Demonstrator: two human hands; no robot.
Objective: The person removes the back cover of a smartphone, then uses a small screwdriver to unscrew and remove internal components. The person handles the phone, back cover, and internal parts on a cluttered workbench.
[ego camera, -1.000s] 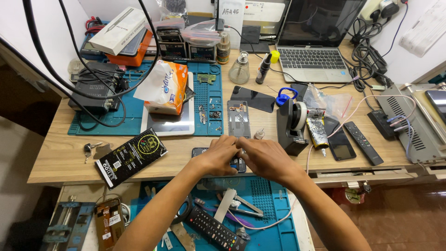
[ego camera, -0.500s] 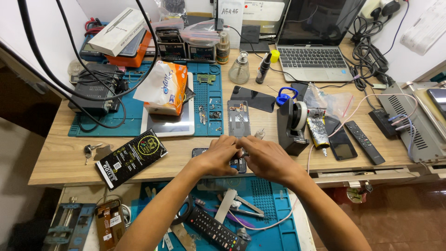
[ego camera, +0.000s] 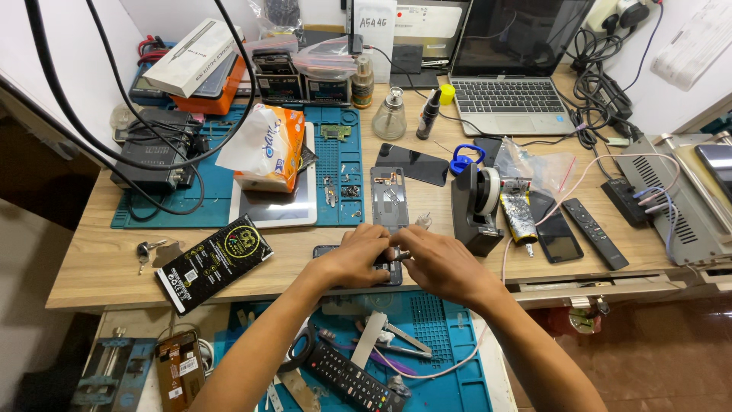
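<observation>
While both forearms reach in from the bottom edge, the left hand [ego camera: 357,258] and the right hand [ego camera: 441,265] meet over a small dark opened phone body [ego camera: 358,263] lying flat at the near edge of the light wooden tabletop [ego camera: 99,267]. The left hand lies curled over the phone body, its fingers pressed down on it and hiding most of it; the right hand is narrowed to a pinch, thumb and forefinger closed on a small dark tool tip [ego camera: 402,255] that touches the phone body, though what kind of tool it is cannot be told. At twelve o'clock from the hands lies a grey rectangular phone back frame [ego camera: 390,198], with a dark glass screen panel [ego camera: 412,164] beyond it. At two o'clock, just beside the right hand, stands a black tape dispenser [ego camera: 474,210]. At nine o'clock, well apart, lies a flat black rectangular box with gold print [ego camera: 213,263]. At eleven o'clock an orange-and-white tissue pack [ego camera: 263,149] rests on a white tablet [ego camera: 278,206] on a blue silicone work mat [ego camera: 341,152]. At six o'clock, on a lower blue mat [ego camera: 450,366], lies a black remote control [ego camera: 347,378].
</observation>
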